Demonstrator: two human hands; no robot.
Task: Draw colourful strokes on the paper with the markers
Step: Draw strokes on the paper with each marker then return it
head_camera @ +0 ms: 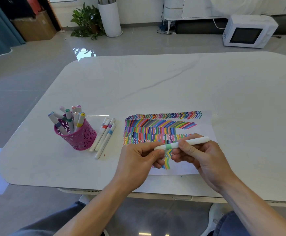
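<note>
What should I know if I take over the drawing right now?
Left hand: shut on one end of the green-banded marker.
Right hand: shut on its other end; the marker is held level over the paper, cap on or off unclear.
Pink cup of markers stands left of the paper, loose markers lying beside it.
Done: several rows of colourful strokes.
Left: the bare lower right of the paper.
</note>
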